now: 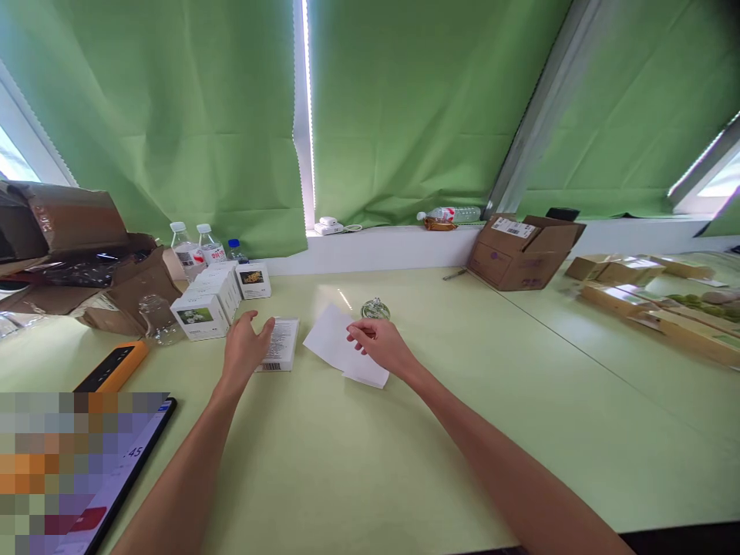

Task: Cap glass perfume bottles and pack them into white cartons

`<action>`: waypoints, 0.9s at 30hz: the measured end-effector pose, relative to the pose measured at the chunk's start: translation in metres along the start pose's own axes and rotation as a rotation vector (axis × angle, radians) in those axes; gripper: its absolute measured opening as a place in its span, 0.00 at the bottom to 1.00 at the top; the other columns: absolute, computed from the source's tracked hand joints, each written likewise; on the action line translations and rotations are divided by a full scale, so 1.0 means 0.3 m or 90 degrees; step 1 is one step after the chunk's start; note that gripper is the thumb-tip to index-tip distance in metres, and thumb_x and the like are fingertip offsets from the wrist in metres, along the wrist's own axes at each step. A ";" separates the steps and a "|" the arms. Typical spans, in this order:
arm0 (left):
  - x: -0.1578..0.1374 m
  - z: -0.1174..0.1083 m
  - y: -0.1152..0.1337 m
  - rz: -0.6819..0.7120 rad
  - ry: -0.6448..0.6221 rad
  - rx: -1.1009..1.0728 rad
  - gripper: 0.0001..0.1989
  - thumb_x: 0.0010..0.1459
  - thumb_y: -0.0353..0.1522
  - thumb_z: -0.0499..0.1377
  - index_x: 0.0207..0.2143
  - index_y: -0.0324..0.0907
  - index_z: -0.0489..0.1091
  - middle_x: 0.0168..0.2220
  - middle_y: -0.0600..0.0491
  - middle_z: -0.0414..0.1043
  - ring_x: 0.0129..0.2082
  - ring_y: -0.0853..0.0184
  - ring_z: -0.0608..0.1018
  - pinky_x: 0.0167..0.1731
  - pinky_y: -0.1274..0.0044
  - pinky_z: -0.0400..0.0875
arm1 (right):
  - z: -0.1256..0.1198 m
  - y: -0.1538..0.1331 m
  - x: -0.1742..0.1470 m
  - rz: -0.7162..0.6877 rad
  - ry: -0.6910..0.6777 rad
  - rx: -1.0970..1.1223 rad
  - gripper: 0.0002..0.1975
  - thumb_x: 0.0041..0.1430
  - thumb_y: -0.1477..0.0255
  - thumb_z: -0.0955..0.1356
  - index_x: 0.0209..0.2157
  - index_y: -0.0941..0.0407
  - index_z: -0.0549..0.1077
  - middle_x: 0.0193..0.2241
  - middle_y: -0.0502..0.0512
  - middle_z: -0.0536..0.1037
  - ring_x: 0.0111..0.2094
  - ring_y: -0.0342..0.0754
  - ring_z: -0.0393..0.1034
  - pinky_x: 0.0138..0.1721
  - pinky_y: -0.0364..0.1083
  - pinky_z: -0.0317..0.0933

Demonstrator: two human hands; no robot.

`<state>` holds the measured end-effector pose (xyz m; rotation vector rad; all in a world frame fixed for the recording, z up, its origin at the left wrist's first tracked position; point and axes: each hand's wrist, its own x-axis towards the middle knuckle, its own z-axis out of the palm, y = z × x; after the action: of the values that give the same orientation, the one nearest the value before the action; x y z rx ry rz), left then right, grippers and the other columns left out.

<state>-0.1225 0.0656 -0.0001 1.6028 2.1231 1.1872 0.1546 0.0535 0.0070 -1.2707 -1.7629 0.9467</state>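
Head view: my left hand (243, 348), fingers spread, rests on the flat white box (280, 344). My right hand (381, 344) pinches the white paper (338, 344), just right of the box and nearer that hand.

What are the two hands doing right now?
Left hand: open, resting on the small white box.
Right hand: fingers pinched on the white paper.

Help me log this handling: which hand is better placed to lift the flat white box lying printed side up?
Probably the left hand: its fingers already rest on the flat white box. The right hand is apart, pinching the white paper by the glass ball.
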 end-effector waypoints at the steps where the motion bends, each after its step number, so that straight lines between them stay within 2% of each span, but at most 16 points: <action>1: -0.005 0.000 0.005 0.033 0.019 0.027 0.26 0.55 0.46 0.54 0.50 0.39 0.66 0.51 0.42 0.69 0.45 0.55 0.74 0.40 0.69 0.67 | -0.002 -0.001 0.000 -0.005 0.016 -0.024 0.14 0.60 0.63 0.62 0.35 0.56 0.75 0.32 0.54 0.78 0.30 0.45 0.72 0.29 0.44 0.65; 3: -0.022 0.000 0.029 0.083 0.039 0.036 0.23 0.57 0.46 0.52 0.48 0.41 0.68 0.47 0.45 0.72 0.42 0.58 0.75 0.38 0.70 0.67 | -0.009 -0.005 -0.001 -0.016 0.058 -0.106 0.13 0.60 0.64 0.62 0.33 0.55 0.75 0.30 0.53 0.78 0.30 0.45 0.71 0.30 0.44 0.62; 5: -0.049 0.003 0.063 0.124 0.026 0.030 0.21 0.59 0.46 0.50 0.44 0.43 0.70 0.44 0.48 0.74 0.34 0.62 0.75 0.34 0.73 0.66 | -0.018 -0.007 -0.001 -0.002 0.080 -0.215 0.13 0.60 0.65 0.62 0.28 0.55 0.74 0.26 0.52 0.77 0.28 0.45 0.69 0.29 0.44 0.59; 7: -0.084 0.015 0.100 0.157 -0.027 0.017 0.19 0.59 0.46 0.49 0.43 0.44 0.70 0.40 0.50 0.75 0.28 0.65 0.74 0.30 0.75 0.65 | -0.024 -0.002 -0.001 0.037 0.052 -0.312 0.14 0.59 0.66 0.62 0.24 0.55 0.72 0.21 0.51 0.74 0.24 0.45 0.67 0.27 0.44 0.55; 10: -0.143 0.047 0.144 0.191 -0.088 0.029 0.19 0.59 0.46 0.50 0.45 0.46 0.69 0.37 0.51 0.75 0.29 0.65 0.74 0.29 0.76 0.63 | -0.026 0.017 0.000 0.076 -0.001 -0.380 0.16 0.58 0.67 0.62 0.19 0.55 0.68 0.18 0.52 0.71 0.22 0.45 0.65 0.24 0.44 0.50; 14: -0.197 0.079 0.172 0.190 -0.092 0.006 0.23 0.54 0.47 0.56 0.50 0.48 0.66 0.37 0.49 0.74 0.33 0.59 0.74 0.29 0.75 0.60 | -0.019 0.040 0.004 0.078 -0.023 -0.377 0.16 0.56 0.67 0.64 0.17 0.55 0.67 0.19 0.53 0.72 0.24 0.47 0.66 0.24 0.44 0.49; 18: -0.202 0.078 0.173 0.146 -0.081 -0.055 0.26 0.50 0.46 0.60 0.51 0.47 0.65 0.39 0.48 0.73 0.34 0.57 0.74 0.31 0.73 0.61 | -0.018 0.037 0.003 0.075 -0.044 -0.349 0.16 0.57 0.66 0.65 0.17 0.56 0.67 0.20 0.54 0.74 0.25 0.47 0.67 0.25 0.44 0.51; 20: -0.200 0.079 0.170 0.126 -0.102 -0.070 0.27 0.50 0.45 0.61 0.51 0.47 0.65 0.36 0.48 0.73 0.34 0.57 0.74 0.32 0.73 0.62 | -0.021 0.032 0.002 0.073 -0.053 -0.333 0.16 0.57 0.66 0.65 0.17 0.56 0.67 0.21 0.54 0.75 0.25 0.47 0.67 0.25 0.44 0.51; 23: -0.207 0.091 0.166 0.113 -0.158 -0.104 0.27 0.51 0.43 0.60 0.53 0.46 0.63 0.32 0.50 0.73 0.32 0.58 0.74 0.32 0.72 0.64 | -0.025 0.028 0.000 0.069 -0.068 -0.308 0.16 0.56 0.65 0.65 0.17 0.56 0.68 0.20 0.54 0.75 0.24 0.46 0.66 0.24 0.44 0.51; 27: -0.222 0.109 0.166 0.106 -0.182 -0.175 0.24 0.54 0.39 0.57 0.54 0.47 0.62 0.35 0.50 0.72 0.27 0.64 0.75 0.28 0.73 0.67 | -0.026 0.026 -0.002 0.063 -0.095 -0.277 0.16 0.57 0.66 0.65 0.18 0.56 0.69 0.21 0.53 0.75 0.22 0.44 0.64 0.23 0.43 0.51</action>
<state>-0.0427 0.0256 -0.0041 1.7264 1.6040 1.1577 0.1647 0.0559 0.0035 -1.6030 -2.1180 0.7494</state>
